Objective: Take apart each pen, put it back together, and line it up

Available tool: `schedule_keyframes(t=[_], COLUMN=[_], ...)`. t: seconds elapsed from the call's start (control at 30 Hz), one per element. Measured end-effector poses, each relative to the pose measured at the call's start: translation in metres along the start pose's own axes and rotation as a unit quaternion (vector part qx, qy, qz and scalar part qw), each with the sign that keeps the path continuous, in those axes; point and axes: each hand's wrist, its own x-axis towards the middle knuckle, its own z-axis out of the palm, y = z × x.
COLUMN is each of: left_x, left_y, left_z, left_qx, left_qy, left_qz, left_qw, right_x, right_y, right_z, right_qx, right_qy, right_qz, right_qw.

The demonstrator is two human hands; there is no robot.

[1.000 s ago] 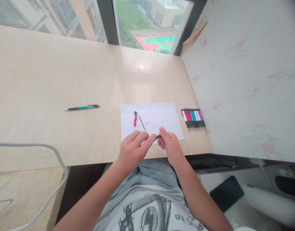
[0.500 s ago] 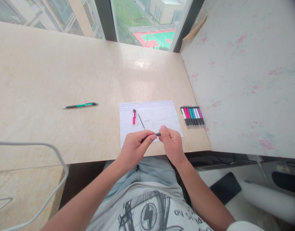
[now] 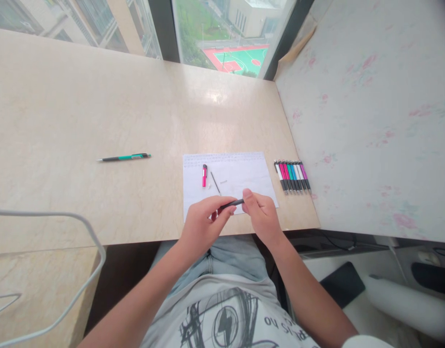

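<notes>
Over the front part of a white paper sheet, both hands hold a black pen barrel piece. My left hand pinches one end between thumb and fingers. The other end runs into the closed fingers of my right hand, where its tip is hidden. Beyond my hands on the paper lie a pink pen barrel with a black clip, a thin dark refill, a small spring and a tiny white piece.
Several pens in mixed colours lie in a row right of the paper, by the wall. A green and black pen lies alone on the left of the table. A white cable loops over the left front edge.
More of the black barrel piece shows between my hands, as my left fingers have shifted along it and loosened slightly. The whole view has moved a little; the loose parts stay put.
</notes>
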Motion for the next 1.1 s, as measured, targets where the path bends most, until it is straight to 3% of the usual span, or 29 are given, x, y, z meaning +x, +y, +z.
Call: schedule_keyframes(t=[0.2, 0.43, 0.53, 0.67, 0.8, 0.93, 1.1], left_x=[-0.003, 0.002, 0.003, 0.000, -0.002, 0.003, 0.011], left_y=[0.000, 0.007, 0.010, 0.009, 0.003, -0.001, -0.001], left_z=[0.000, -0.013, -0.016, -0.009, 0.002, -0.001, -0.019], left_qx=[0.042, -0.012, -0.001, 0.134, 0.342, 0.460, 0.464], left_qy=[0.014, -0.099, -0.142, -0.110, -0.028, 0.023, -0.048], left_qz=[0.033, -0.055, -0.060, 0.030, 0.163, 0.280, 0.364], left_qw=[0.998, 0.993, 0.988, 0.984, 0.925, 0.842, 0.806], right_x=[0.000, 0.000, -0.001, -0.003, -0.004, -0.005, -0.009], right_y=[-0.006, -0.004, -0.002, 0.000, 0.000, -0.002, -0.005], right_z=[-0.001, -0.006, -0.004, 0.001, 0.011, 0.016, 0.010], right_qx=[-0.019, -0.031, -0.013, 0.012, 0.106, 0.290, 0.411], right_qy=[-0.037, -0.018, -0.026, -0.027, -0.016, -0.041, -0.160], right_qz=[0.005, -0.039, -0.030, -0.002, 0.062, 0.194, 0.330], right_qw=[0.999, 0.999, 0.999, 1.000, 0.992, 0.936, 0.835])
